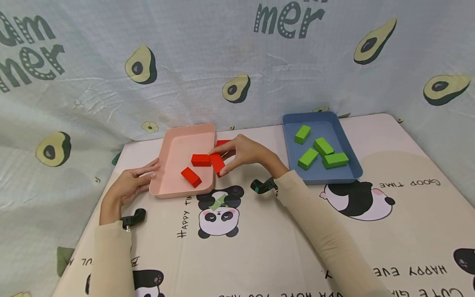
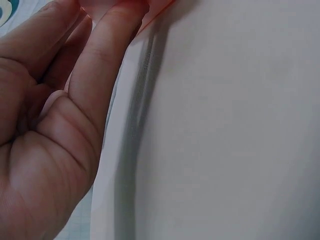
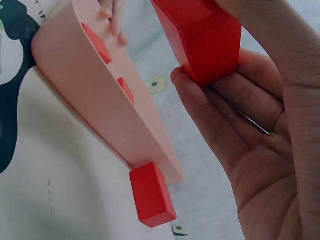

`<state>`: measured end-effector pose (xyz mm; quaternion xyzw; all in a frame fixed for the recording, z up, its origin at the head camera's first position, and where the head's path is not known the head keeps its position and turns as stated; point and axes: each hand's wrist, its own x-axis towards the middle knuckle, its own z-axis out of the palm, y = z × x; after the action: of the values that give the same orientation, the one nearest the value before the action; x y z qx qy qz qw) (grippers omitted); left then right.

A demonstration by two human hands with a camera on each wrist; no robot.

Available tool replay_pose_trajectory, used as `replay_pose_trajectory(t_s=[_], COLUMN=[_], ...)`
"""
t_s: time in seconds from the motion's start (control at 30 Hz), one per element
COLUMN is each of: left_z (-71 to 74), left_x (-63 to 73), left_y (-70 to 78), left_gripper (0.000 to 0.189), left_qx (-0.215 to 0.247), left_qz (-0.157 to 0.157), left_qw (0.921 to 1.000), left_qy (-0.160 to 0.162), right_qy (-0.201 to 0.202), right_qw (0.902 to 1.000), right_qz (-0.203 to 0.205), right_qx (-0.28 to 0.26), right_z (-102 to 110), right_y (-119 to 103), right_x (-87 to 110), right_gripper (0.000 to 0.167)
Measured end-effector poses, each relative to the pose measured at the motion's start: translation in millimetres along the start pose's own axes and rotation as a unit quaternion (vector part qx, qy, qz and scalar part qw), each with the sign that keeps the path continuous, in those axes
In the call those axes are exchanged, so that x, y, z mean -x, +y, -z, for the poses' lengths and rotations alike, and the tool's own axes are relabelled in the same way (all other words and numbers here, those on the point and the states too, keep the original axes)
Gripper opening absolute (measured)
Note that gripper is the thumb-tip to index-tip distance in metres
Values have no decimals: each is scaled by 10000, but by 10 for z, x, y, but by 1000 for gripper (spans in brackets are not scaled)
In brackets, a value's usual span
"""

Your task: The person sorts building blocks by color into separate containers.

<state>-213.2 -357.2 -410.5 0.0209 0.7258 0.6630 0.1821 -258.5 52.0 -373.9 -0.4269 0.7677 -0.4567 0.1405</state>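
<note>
A pink tray [image 1: 174, 190] lies on the left part of the table, with two red blocks inside: one red block [image 1: 201, 160] near its right wall and another red block [image 1: 191, 177] nearer the front. At the tray's left rim, my left hand [image 1: 128, 185] holds the edge with thumb and fingertips. My right hand [image 1: 246, 152] pinches a third red block [image 1: 217, 164] between thumb and fingers, above the tray's right rim. Just outside that rim, partly hidden behind the right hand in the head view, one more red block [image 3: 152, 194] rests on the table.
A blue tray [image 1: 330, 180] with several green blocks [image 1: 335, 160] stands at the back right. Behind the table hangs a pale cloth [image 1: 193, 62] printed with avocados. Panda pictures and lettering cover the tablecloth [image 1: 267, 239].
</note>
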Motion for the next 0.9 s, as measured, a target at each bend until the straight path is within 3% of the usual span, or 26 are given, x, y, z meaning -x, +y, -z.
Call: replay_pose_trajectory(t_s=[0.6,0.9], left_z=[-2,-22], left_x=[31,24], left_y=[29,28], left_gripper=[55,53], left_qx=[-262,-109], left_qz=[177,56], left_qw=[9994,9999], left_qy=[120,15], right_qy=[-19,-49], right_qw=[9998,9994], right_qz=[178,226], right_qx=[104,264], right_z=[-19,-18], right_y=[-11,-21], right_x=[-57,-84], right_gripper=[63,64])
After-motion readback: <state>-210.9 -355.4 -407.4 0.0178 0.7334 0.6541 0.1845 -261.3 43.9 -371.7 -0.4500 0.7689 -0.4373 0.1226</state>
